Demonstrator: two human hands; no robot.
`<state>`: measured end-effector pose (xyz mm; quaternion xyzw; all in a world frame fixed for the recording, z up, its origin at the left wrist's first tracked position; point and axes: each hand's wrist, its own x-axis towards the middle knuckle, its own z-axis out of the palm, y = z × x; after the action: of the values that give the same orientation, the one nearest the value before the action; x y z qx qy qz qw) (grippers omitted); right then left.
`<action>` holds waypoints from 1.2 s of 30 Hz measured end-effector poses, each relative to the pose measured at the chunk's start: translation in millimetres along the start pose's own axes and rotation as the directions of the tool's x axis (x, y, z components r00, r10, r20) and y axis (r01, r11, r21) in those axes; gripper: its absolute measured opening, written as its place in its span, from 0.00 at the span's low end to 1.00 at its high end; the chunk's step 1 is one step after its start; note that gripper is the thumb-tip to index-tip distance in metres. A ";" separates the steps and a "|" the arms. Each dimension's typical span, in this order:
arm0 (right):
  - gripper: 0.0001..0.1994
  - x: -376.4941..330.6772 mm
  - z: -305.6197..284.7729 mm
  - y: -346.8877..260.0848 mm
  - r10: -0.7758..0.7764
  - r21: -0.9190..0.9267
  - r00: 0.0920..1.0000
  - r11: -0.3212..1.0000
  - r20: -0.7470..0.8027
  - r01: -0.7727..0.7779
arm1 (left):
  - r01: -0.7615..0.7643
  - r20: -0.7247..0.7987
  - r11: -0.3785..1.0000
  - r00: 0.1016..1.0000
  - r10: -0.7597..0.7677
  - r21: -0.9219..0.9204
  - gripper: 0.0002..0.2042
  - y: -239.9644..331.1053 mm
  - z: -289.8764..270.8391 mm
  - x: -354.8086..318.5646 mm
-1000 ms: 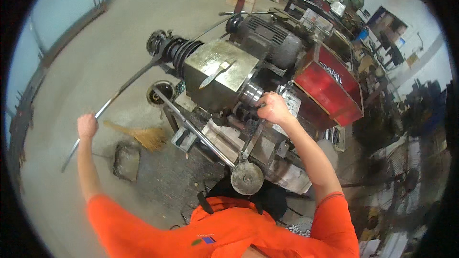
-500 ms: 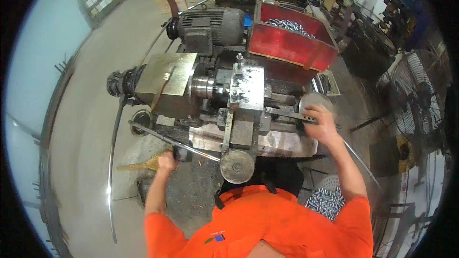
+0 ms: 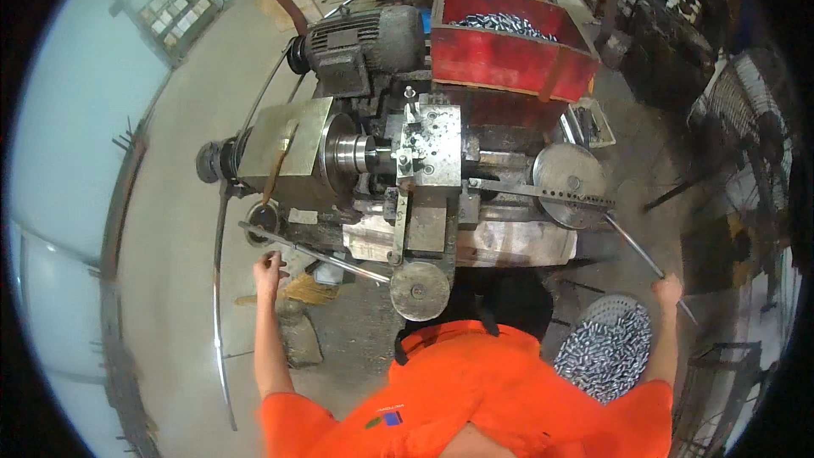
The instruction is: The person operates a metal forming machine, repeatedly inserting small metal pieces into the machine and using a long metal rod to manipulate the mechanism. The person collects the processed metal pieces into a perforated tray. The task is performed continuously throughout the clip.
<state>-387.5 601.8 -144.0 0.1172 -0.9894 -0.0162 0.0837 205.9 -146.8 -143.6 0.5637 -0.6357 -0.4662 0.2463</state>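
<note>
1. Grey workshop floor (image 3: 178,203) spreads around a greasy machine; from where I stand behind the person, twelve o'clock points straight across it.
2. Out at the machine's four o'clock, the right lever (image 3: 636,246) slants from about eleven to five, its upper end meeting the right disc (image 3: 570,171).
3. Right hand (image 3: 668,288): the grip looks closed around this lever near its lower end, with a short tip poking out toward five. That disc lies at ten to eleven from the fist, back along the rod; the other hand is well away.
4. Left hand (image 3: 270,269): the grip is half open, fingers loosely bent, with nothing that I can make out in it. Just apart, toward one o'clock, passes the left lever (image 3: 339,263), its axis running from ten to four, down to the left disc (image 3: 419,292).
5. Near the fist, at seven to eight, sits a basket (image 3: 615,303) of shiny metal pieces (image 3: 604,356), bordering the room beside the forearm.
6. Farther out, the red box (image 3: 509,59) edges the machine at twelve to one; a long bar (image 3: 219,342) borders the nine o'clock side.
</note>
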 end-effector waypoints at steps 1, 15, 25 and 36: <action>0.11 -1.6 -1.8 -6.7 0.086 -0.037 0.996 0.996 0.037 -0.084 | -0.056 -0.081 0.997 0.995 0.051 -0.053 0.25 22.0 5.7 -10.0; 0.13 -185.4 -81.2 -146.9 -0.109 0.541 0.538 0.332 0.836 -0.773 | -0.034 -0.210 0.901 0.976 -0.064 -0.432 0.14 41.6 67.4 1.8; 0.13 -200.0 -78.1 -158.4 -0.074 0.624 0.640 0.332 0.765 -0.707 | -0.029 -0.146 0.948 0.989 -0.019 -0.318 0.14 57.2 65.1 -0.2; 0.16 -43.4 -1.9 5.1 -0.076 0.037 0.953 0.997 0.294 0.068 | 0.034 -0.018 0.974 0.999 -0.039 -0.223 0.18 56.9 59.8 2.6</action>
<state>-346.8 616.9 -148.9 0.1507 -0.9860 -0.0237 -0.0671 127.4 -134.5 -121.2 0.5494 -0.5661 -0.5326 0.3065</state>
